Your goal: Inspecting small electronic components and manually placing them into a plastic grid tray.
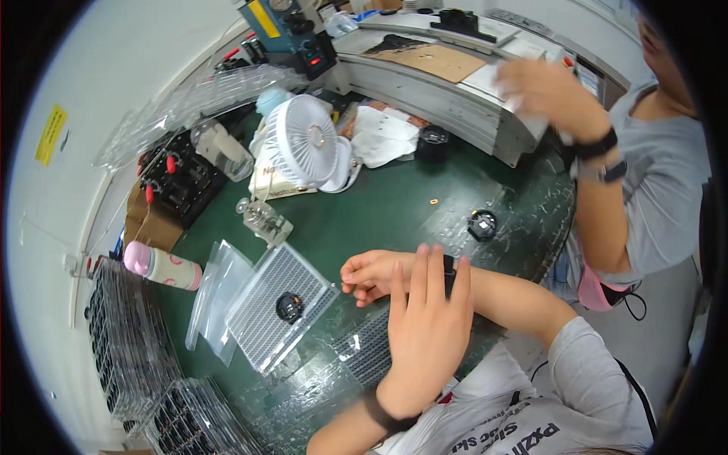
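**Left hand (432,326) laid over the right wrist, 1 round black part (290,307) lying apart from it**

Closest to the lens, the left hand is flat with fingers straight, its palm toward a black band (449,267) on the right wrist; whether it presses on the band cannot be told. The right hand (371,274) curls loosely just beyond, and it is unclear whether it pinches anything small.

Left of the right fingertips, the round black part rests on a gridded tray (262,337), near the hands but touched by neither. A darker gridded sheet (364,353) lies below the right hand, partly hidden by the left.

As for progress, 1 part is set out on the tray, and a 2nd black part (482,225) sits on the green bench (387,201) beyond the right forearm. Neither seems to be worked on at this moment, since the hands meet at the wrist instead. Whether either is finished, and how many are left, does not show.

Farther left of the hands are clear plastic sheets (216,296), a pink-capped bottle (173,268) and stacks of clear trays (125,341), too indistinct to count as done or waiting. Ahead of the hands stand a glass bottle (265,222) and a white fan (303,142). Past the right forearm is a co-worker (660,171), 1 arm raised and blurred.
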{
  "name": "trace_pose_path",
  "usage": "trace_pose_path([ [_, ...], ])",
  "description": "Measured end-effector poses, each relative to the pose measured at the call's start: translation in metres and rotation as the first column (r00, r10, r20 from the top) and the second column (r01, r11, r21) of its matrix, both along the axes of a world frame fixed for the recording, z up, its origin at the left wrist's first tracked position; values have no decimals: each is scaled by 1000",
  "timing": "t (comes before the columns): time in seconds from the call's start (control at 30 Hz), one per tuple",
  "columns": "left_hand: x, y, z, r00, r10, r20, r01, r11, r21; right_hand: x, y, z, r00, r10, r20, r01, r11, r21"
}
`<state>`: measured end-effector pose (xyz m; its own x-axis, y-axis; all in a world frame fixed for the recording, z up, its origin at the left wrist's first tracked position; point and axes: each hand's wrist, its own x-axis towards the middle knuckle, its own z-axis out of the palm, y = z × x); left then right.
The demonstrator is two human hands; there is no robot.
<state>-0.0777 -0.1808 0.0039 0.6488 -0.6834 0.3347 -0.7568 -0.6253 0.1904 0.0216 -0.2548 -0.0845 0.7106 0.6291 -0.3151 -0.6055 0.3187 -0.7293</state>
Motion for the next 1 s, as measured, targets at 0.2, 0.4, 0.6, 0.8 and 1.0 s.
trace_pose_path([
  [0.2,58,-74,-30,1000,-18,-20,18,1000,18,5,-2,-4,998,49,34,-50,998,41],
  [0.4,66,-102,-53,973,215,-88,-196,963,183,3,-1,-5,996,76,54,-79,995,62],
  [0.6,75,-106,-64,973,222,-68,-209,964,164,5,-3,-1,998,58,14,-59,993,101],
  [0.8,75,-92,-53,971,233,-62,-225,967,116,2,2,-3,998,7,64,-13,995,99],
  [1.0,63,0,10,958,9,-286,-201,730,-653,-18,-4,5,880,-341,330,276,933,229],
])
